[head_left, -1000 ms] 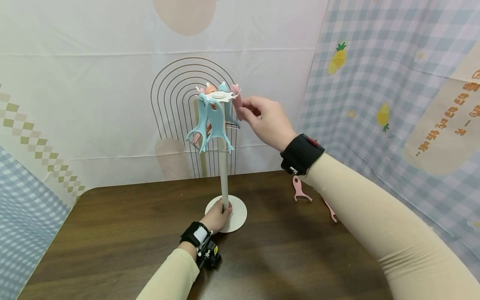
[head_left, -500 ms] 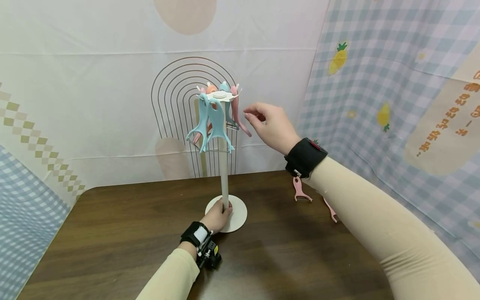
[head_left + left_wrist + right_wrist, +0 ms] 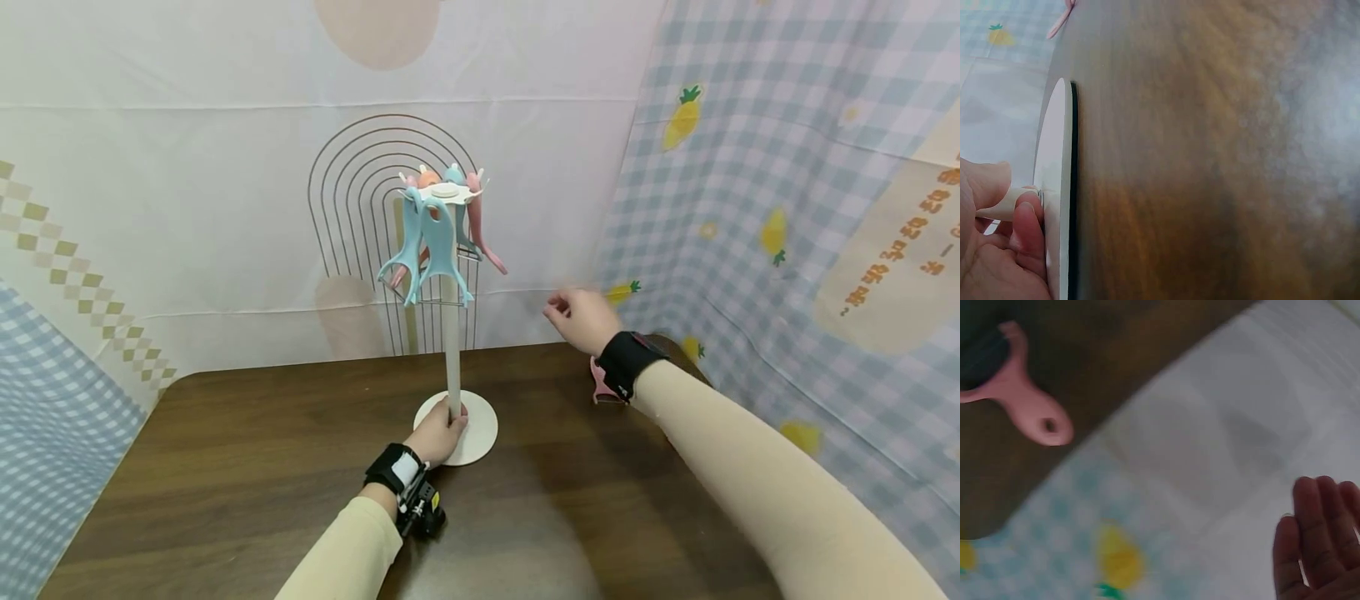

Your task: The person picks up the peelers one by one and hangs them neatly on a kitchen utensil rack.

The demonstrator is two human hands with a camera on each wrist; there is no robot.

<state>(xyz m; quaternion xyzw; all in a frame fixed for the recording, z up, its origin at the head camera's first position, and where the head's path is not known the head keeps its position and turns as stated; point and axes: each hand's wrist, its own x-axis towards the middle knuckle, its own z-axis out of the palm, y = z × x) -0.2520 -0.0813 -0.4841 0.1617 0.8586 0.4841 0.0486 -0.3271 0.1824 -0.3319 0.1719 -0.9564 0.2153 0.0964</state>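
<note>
A white stand (image 3: 452,333) with a round base (image 3: 480,437) stands on the table. My left hand (image 3: 437,433) grips its pole just above the base; in the left wrist view, thumb and fingers (image 3: 1027,234) wrap round it. From the hooked top (image 3: 447,192) hang Y-shaped peelers: light blue ones, such as the front peeler (image 3: 440,250), plus orange and pink ones behind. A pink peeler (image 3: 480,221) hangs at the right side. My right hand (image 3: 585,321) is in the air right of the stand, fingers loosely bent, holding nothing. Below it lies another pink peeler (image 3: 602,385), partly hidden by the wrist strap.
The dark wooden table (image 3: 262,467) ends at a white cloth backdrop (image 3: 225,233). A blue checked cloth (image 3: 757,275) hangs along the right side. The right forearm covers part of the table's right side.
My right hand has let go of the pink peeler, which now hangs on the stand, and has moved right and down. My left hand stays on the pole.
</note>
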